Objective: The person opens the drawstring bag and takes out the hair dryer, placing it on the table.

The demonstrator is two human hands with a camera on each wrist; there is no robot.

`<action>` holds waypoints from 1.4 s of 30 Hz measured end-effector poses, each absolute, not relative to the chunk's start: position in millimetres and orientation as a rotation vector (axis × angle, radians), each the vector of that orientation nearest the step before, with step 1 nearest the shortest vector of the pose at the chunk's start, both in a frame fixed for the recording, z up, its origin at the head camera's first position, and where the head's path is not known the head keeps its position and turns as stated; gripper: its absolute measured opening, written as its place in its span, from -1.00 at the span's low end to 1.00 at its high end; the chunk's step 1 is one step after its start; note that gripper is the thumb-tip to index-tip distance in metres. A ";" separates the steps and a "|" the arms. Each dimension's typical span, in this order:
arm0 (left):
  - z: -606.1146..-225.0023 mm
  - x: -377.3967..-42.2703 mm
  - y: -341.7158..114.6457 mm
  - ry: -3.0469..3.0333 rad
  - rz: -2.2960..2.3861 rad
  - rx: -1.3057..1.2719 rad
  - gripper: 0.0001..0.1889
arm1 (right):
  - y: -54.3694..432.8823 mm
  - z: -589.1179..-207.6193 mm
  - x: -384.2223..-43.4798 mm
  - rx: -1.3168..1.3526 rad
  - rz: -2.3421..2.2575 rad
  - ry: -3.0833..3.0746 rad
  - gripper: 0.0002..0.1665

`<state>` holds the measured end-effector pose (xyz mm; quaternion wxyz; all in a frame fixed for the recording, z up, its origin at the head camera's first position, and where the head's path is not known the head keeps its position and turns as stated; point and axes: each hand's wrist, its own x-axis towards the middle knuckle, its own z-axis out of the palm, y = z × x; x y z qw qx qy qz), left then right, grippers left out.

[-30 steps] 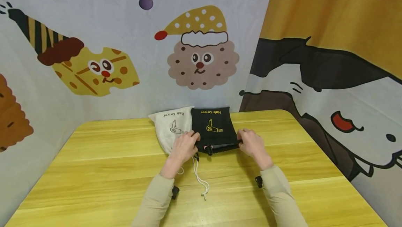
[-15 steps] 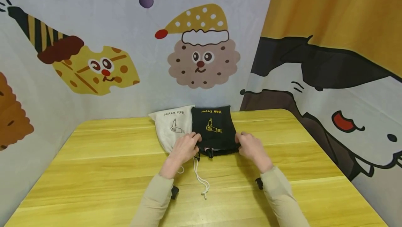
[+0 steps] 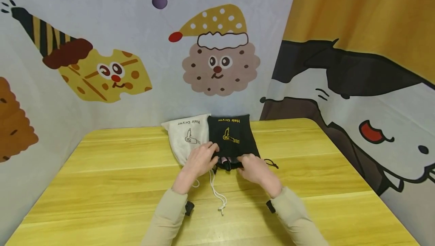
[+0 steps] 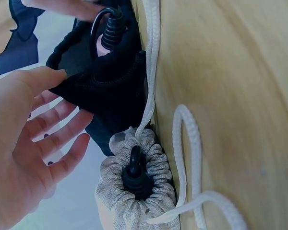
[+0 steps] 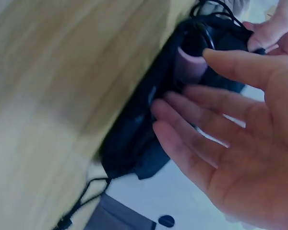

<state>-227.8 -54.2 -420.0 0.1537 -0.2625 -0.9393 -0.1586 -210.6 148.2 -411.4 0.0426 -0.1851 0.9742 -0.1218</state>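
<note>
A black drawstring bag point(image 3: 234, 129), printed "Hair Dryer" with a yellow dryer drawing, lies at the back of the table with its mouth toward me. My left hand point(image 3: 200, 158) pinches the left side of its rim between thumb and fingers. Inside the loose mouth shows the pink handle end of a hair dryer point(image 5: 191, 67), with a black ribbed cord sleeve point(image 4: 113, 29); the rest of it is hidden in the cloth. My right hand point(image 3: 255, 168) is at the right part of the mouth, fingers extended toward the pink handle, holding nothing.
A white "Hair Dryer" bag point(image 3: 185, 132) lies against the black one's left side, its mouth gathered round a black cord sleeve point(image 4: 138, 182). White drawstrings point(image 3: 217, 197) trail on the wooden table point(image 3: 102, 185). A black drawstring point(image 3: 272, 163) sticks out right. Patterned cloth point(image 3: 129, 19) hangs behind.
My right hand has let go of the right corner of the rim and moved left to the mouth, uncovering the black drawstring. My left hand has stayed at the rim.
</note>
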 end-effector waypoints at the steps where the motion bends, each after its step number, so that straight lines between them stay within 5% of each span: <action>1: -419.7 -227.7 -54.2 -2.694 -0.462 -0.754 -0.86 | 146.4 -413.4 -212.1 -0.550 -0.380 2.991 -0.56; 24: -418.9 -229.5 -60.4 -2.746 -0.519 -0.785 -0.79 | 103.9 -428.9 -240.4 -0.340 -0.857 2.939 -0.54; 42: -421.7 -232.2 -59.5 -2.770 -0.551 -0.780 -0.78 | 110.3 -423.4 -239.3 -0.309 -0.805 2.920 -0.54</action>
